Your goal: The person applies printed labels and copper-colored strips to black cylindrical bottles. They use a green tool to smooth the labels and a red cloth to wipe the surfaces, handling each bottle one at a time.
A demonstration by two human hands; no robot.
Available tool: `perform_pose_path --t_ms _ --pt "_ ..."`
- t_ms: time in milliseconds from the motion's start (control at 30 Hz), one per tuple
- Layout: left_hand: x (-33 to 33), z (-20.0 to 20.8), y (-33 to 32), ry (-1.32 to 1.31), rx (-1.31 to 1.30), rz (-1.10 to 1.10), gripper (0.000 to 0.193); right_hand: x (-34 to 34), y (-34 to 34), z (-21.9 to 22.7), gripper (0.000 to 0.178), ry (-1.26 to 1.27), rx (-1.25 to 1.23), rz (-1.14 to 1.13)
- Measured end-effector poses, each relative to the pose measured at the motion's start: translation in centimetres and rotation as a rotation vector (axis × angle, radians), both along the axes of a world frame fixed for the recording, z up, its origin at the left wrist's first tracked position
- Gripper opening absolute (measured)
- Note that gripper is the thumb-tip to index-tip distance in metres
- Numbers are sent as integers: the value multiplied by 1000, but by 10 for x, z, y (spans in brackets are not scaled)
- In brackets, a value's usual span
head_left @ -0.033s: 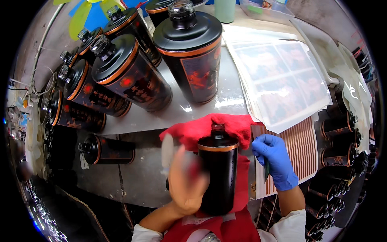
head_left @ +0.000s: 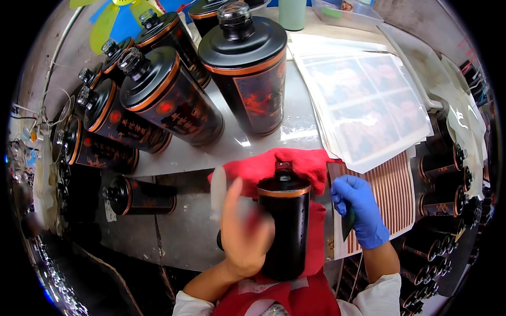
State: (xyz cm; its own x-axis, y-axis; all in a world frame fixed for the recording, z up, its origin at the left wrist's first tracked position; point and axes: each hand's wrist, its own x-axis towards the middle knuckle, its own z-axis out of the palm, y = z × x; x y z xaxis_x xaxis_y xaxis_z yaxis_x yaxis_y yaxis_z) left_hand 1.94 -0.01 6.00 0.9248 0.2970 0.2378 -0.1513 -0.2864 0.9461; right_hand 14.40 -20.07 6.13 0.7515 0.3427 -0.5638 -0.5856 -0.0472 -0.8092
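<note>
A black bottle with a copper band at its shoulder and a short dark neck rests before me against a red cloth. At its left side is my bare left hand, open with a finger stretched upward; a reddish blur hides part of the hand. A pale elongated shape shows next to that finger. To the bottle's right, apart from it, my right hand in a blue glove is closed on a dark green flat piece, its pointed end downward.
Several printed black bottles stand at the back left, and one bottle lies nearer. A stack of translucent printed sheets lies back right, above brown-striped paper. More bottles lie at the far right.
My right hand has turned slightly, and more of the dark green piece shows below its fingers. The bottle and my left hand stay almost in place.
</note>
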Motion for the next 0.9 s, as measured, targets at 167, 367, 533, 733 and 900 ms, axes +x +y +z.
perform_pose_path --t_ms 167,367,533,733,900 --pt "48 12 -12 47 -57 81 70 -11 -23 -34 53 364 287 -130" --pt "53 13 -21 99 -67 43 71 -29 -31 -37 59 422 264 79" --pt "52 14 -22 112 111 76 75 -29 -34 -27 50 539 208 -70" --pt "17 27 -34 17 410 -50 94 -36 -44 -36 47 481 397 -165" --pt "-29 23 -50 41 1058 -511 66 -24 -43 -41 42 470 279 -311"
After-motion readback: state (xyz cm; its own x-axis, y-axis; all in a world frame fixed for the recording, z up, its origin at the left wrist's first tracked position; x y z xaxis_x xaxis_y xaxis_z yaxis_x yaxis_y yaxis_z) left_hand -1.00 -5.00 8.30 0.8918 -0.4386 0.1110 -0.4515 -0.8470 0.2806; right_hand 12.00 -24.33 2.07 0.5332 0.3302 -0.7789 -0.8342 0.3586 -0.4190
